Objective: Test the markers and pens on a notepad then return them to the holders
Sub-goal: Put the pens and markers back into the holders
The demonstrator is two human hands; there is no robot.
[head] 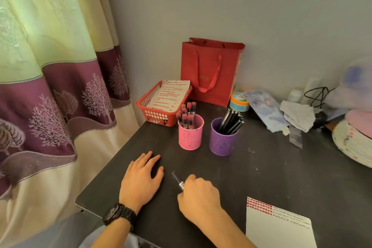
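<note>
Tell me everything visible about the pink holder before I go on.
The pink holder is a round, upright cup with perforated, mesh-like walls, plastic by its look. It stands on the dark table, left of the purple holder and apart from it, just in front of the red basket; whether those two touch is unclear. Several red-and-black markers stand in it, leaning, their tops above the rim.

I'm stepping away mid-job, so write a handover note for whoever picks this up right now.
Left hand: open, flat on the table, holding nothing.
Right hand: holds a dark marker, left of the notepad.
Red markers stand in the pink holder; black pens in the purple holder.
Done: notepad's top edge carries rows of red marks.
Left: return the held marker; whether it was tested, I cannot tell.
</note>
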